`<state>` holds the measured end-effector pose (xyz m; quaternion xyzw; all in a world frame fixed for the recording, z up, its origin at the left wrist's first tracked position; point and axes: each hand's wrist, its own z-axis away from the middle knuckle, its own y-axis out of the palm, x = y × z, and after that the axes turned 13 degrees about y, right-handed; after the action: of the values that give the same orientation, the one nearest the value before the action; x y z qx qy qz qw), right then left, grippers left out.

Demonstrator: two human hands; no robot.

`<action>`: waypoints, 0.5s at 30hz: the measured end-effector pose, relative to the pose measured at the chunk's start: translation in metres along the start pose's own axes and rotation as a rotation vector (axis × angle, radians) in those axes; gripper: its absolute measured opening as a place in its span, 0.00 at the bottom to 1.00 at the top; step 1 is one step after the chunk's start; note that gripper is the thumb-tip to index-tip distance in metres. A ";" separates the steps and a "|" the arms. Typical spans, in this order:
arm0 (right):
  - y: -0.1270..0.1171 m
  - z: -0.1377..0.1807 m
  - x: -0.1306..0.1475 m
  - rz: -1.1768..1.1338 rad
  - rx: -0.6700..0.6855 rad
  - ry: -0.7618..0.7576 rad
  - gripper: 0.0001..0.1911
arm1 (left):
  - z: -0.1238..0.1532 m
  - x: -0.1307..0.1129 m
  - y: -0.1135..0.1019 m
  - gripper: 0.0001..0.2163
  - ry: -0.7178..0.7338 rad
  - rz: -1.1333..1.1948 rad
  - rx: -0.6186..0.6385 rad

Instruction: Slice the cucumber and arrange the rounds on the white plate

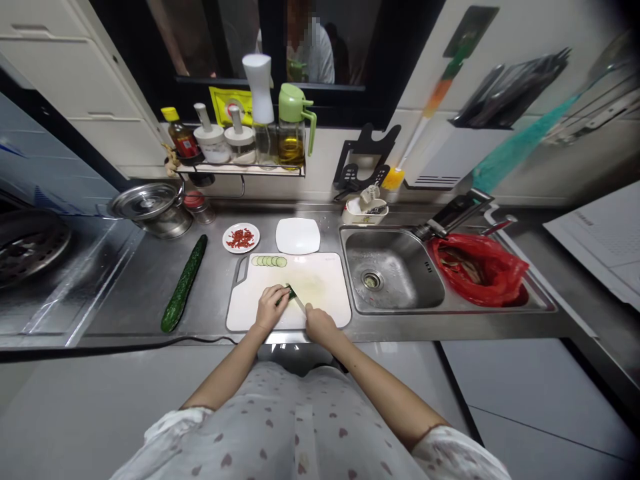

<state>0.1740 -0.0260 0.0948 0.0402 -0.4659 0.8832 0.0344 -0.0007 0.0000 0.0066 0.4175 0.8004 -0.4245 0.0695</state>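
Steel kitchen surface (140, 293), dark window behind. Far left at the back: lidded pot (150, 207). Next: whole cucumber (184, 283) lying loose, apart from the cutting board (325, 300). Behind the board: chili dish (241, 238), then white plate (298, 235). Along the board's far edge: row of cucumber slices (269, 261). Mid-board: left hand (271, 308), grip closed, fingers curled over the cucumber piece (291, 292), pinning it down. Just right of it: knife (299, 303), blade barely visible, at the cut end. Right hand (320, 325) at the board's near edge, grip closed on the knife handle. Further right: sink (400, 280), then red bag (477, 267) in the next basin.
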 end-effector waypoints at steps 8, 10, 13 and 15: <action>0.003 0.008 -0.026 -0.051 0.004 -0.024 0.12 | -0.001 -0.002 -0.003 0.08 -0.049 0.007 0.008; 0.004 0.007 -0.032 -0.074 0.005 -0.034 0.11 | -0.001 -0.002 -0.003 0.08 -0.059 0.009 0.006; 0.004 0.004 -0.036 -0.095 0.003 -0.044 0.11 | -0.002 -0.004 -0.005 0.08 -0.085 0.019 0.015; 0.003 0.002 -0.036 -0.108 0.001 -0.053 0.11 | -0.003 -0.005 -0.007 0.08 -0.112 0.030 0.025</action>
<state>0.2097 -0.0298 0.0895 0.0886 -0.4635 0.8789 0.0697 -0.0020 -0.0029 0.0151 0.4058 0.7836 -0.4560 0.1154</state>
